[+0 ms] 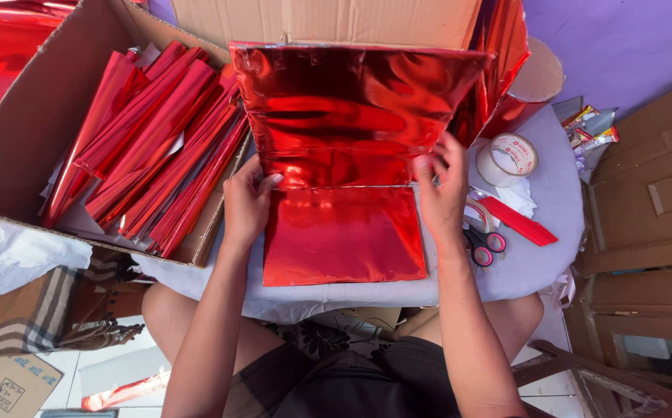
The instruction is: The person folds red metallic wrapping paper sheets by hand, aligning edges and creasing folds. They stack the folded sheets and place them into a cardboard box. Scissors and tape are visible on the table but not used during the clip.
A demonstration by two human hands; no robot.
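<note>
A shiny red foil sheet (344, 155) lies folded over a flat rectangular piece on a small round table (553, 201). Its upper half stands up toward a cardboard flap; its lower half lies flat. My left hand (247, 203) presses the sheet's left edge at the fold, thumb on the foil. My right hand (440, 186) pinches the right edge at the same height.
An open cardboard box (18, 147) at left holds several red foil-wrapped pieces (150, 139). A roll of clear tape (508, 157), pink-handled scissors (485, 246) and a red strip (518, 220) lie right of the sheet. Wooden furniture (646, 209) stands at right.
</note>
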